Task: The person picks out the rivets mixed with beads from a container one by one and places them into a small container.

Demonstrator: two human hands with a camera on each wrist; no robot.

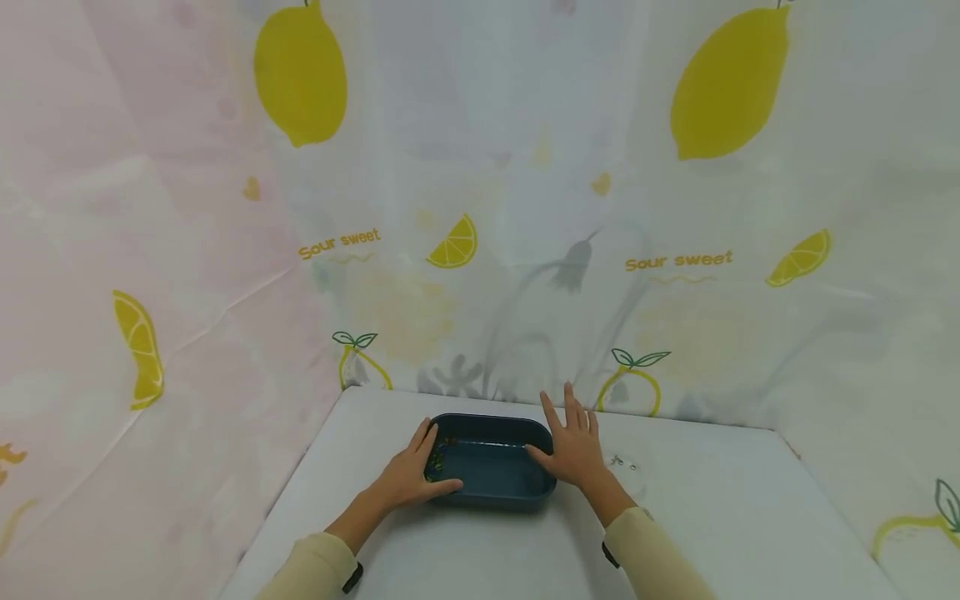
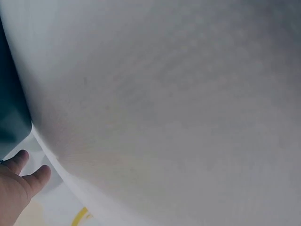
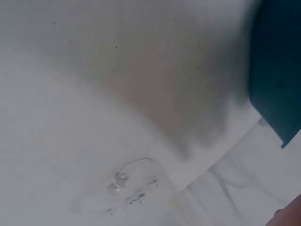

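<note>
A dark blue rectangular dish [image 1: 491, 467] with rounded corners stands on the white tabletop. Small green and orange marks or bits show at its inner left end; which they are, I cannot tell. My left hand [image 1: 408, 475] lies against the dish's left side, its thumb stretched over the near rim. Two extended fingertips [image 2: 41, 178] show beside the dish's corner in the left wrist view. At the right end is my right hand [image 1: 577, 450], fingers spread and pointing up and away, thumb reaching over the rim. Most of that hand is outside the right wrist view.
Just right of the dish lies a clear, flat item [image 1: 626, 472] bearing small shiny pieces, also seen low in the right wrist view. Behind the white table [image 1: 720, 517] hangs a lemon-printed curtain [image 1: 510, 208], which also runs along the left and right.
</note>
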